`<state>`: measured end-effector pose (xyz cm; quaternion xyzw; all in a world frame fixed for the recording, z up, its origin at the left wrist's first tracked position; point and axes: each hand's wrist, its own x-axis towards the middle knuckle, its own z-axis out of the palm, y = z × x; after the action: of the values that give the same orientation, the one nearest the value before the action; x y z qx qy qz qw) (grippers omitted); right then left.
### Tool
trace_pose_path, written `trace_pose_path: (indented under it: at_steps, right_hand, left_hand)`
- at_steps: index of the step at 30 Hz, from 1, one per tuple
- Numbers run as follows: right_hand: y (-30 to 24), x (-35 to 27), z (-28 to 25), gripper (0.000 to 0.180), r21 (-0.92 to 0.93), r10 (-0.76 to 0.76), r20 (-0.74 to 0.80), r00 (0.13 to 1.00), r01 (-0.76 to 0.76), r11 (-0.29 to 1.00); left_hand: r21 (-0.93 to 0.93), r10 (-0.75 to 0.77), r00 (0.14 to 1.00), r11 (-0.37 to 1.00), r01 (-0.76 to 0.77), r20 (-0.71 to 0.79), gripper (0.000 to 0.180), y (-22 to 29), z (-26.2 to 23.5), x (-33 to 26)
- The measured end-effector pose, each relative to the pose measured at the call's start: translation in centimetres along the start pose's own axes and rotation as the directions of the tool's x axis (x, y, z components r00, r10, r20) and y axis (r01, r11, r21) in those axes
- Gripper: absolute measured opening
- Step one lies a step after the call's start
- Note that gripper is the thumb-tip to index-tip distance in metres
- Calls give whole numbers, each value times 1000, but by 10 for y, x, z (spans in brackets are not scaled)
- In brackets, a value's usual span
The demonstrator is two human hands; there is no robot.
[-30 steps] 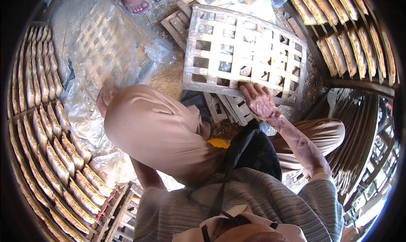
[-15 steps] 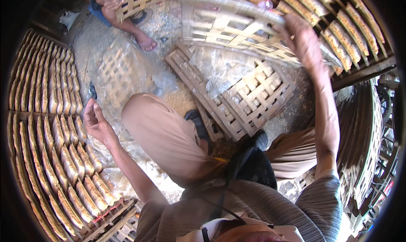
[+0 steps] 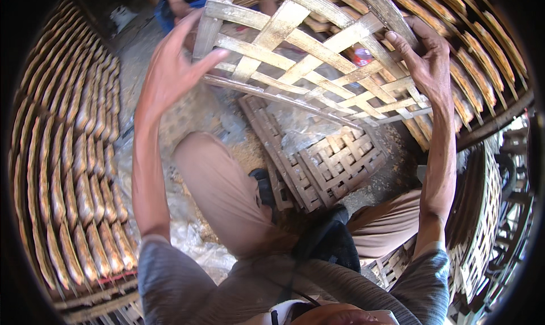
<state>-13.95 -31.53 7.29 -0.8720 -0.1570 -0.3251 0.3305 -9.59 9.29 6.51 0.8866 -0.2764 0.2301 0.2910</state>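
Woven tray (image 3: pixel 318 58) being held overhead, tilted. Left hand (image 3: pixel 173 69) spread, gripping left edge; right hand (image 3: pixel 426 58) clasping right edge. Second tray (image 3: pixel 329 160) lying on ground below; filled racks (image 3: pixel 68 171) curving at left, more (image 3: pixel 482 46) behind tray.

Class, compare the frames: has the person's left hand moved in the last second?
Yes. The left hand has risen from beside the knee up to the left edge of the raised bamboo tray, which the right hand also grips.
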Motion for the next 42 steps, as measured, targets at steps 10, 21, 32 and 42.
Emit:
trace_pose_path:
  at_steps: [10,21,32,42]
  right_hand:
    - [-15,8,101,37,226,-63,89,994,41,973]
    - [26,-48,107,53,-78,81,480,874,-49,996]
    - [138,-144,93,37,-73,374,604,704,-418,905]
    - [126,-172,111,41,-191,375,768,520,-373,908]
  left_hand:
    - [-401,-62,982,907,131,180,22,-37,-94,19]
    - [296,-244,895,883,364,-373,29,-23,-175,-60]
    - [765,49,964,619,176,-262,24,-128,-115,-126]
    - [546,-584,788,733,406,198,21,-234,117,-291]
